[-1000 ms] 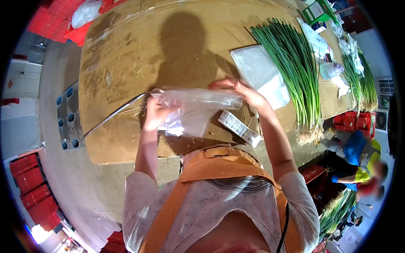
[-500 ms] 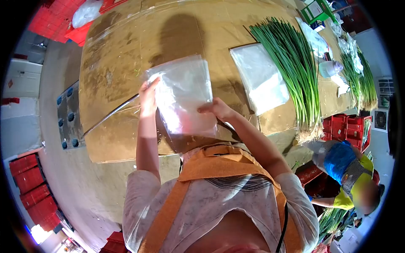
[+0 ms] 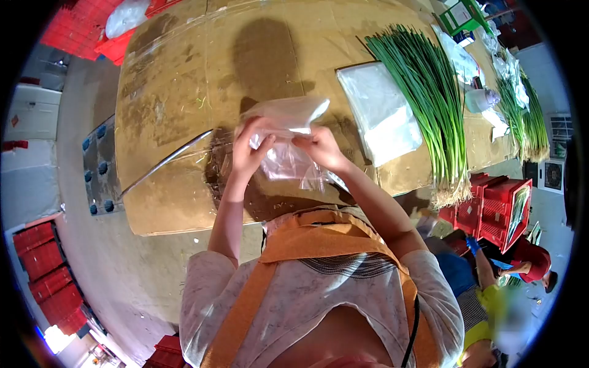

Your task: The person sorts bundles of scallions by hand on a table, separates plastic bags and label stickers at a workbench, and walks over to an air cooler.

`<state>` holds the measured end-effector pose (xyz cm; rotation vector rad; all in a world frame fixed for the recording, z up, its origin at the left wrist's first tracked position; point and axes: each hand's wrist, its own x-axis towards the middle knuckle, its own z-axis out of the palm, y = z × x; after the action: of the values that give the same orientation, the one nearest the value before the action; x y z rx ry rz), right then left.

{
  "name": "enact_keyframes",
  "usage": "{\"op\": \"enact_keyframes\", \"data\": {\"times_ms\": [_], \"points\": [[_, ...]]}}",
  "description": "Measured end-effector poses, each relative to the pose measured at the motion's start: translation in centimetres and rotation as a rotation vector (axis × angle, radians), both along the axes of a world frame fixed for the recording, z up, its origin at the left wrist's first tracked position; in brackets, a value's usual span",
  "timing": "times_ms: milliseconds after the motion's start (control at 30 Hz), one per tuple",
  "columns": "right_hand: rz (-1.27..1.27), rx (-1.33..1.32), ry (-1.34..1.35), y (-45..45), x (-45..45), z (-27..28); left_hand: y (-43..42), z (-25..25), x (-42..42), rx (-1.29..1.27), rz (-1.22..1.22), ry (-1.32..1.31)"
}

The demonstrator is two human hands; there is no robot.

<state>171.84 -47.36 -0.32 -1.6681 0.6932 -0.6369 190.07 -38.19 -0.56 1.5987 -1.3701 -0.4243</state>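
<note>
Between my two hands, over the cardboard-covered table (image 3: 165, 80), is a clear plastic bag or stack of bags (image 3: 285, 109), bent across the middle. My left hand (image 3: 248, 150) grips its left side, with the thumb on the near face. The right side is pinched by my right hand (image 3: 322, 147). A white printed label strip (image 3: 338, 182) is partly hidden beneath my right forearm. Right of my hands lies a flat pile of clear bags (image 3: 380, 113), beside a large bunch of green onions (image 3: 429, 104) with roots toward me.
A metal rod (image 3: 165, 161) rests across the table's left edge. Red crates (image 3: 491, 208) stand at the right, near co-workers, one in a yellow-green top (image 3: 488, 300). More green onions (image 3: 532, 126) and a bottle (image 3: 480, 100) are at the far right.
The plastic, flat and spread half a second ago, is now bent between my hands. My left hand has moved right, closer to my right. The co-workers at the right have shifted.
</note>
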Motion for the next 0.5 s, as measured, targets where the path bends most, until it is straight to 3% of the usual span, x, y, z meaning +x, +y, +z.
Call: {"op": "enact_keyframes", "data": {"times_ms": [67, 167, 200, 300, 333, 433, 500], "points": [[-0.08, -0.243, 0.201, -0.3, 0.4, 2.9, 0.6, 3.3, -0.9, -0.173, 0.114, -0.134], [0.049, -0.426, 0.429, 0.8, 0.3, 7.1, 0.8, 3.7, -3.0, -0.116, -0.048, 0.051], [-0.005, -0.889, 0.269, 1.4, 0.8, 5.6, 0.9, 4.9, -4.5, -0.057, -0.071, 0.377], [0.176, -1.032, 0.76, 5.0, 1.9, 6.1, 1.5, 4.6, -6.2, -0.048, -0.006, 0.941], [0.289, -1.06, 0.8, 5.5, 2.0, 5.6, 2.0, 3.3, -6.0, 0.025, 0.03, 1.129], [0.138, -1.24, 0.693, 7.6, 2.4, 3.4, 3.7, -3.1, -4.5, 0.212, 0.065, 1.581], [0.319, -1.011, 0.678, 8.3, 2.3, 1.7, 4.4, -5.0, -4.2, 0.176, 0.071, 1.516]]}}
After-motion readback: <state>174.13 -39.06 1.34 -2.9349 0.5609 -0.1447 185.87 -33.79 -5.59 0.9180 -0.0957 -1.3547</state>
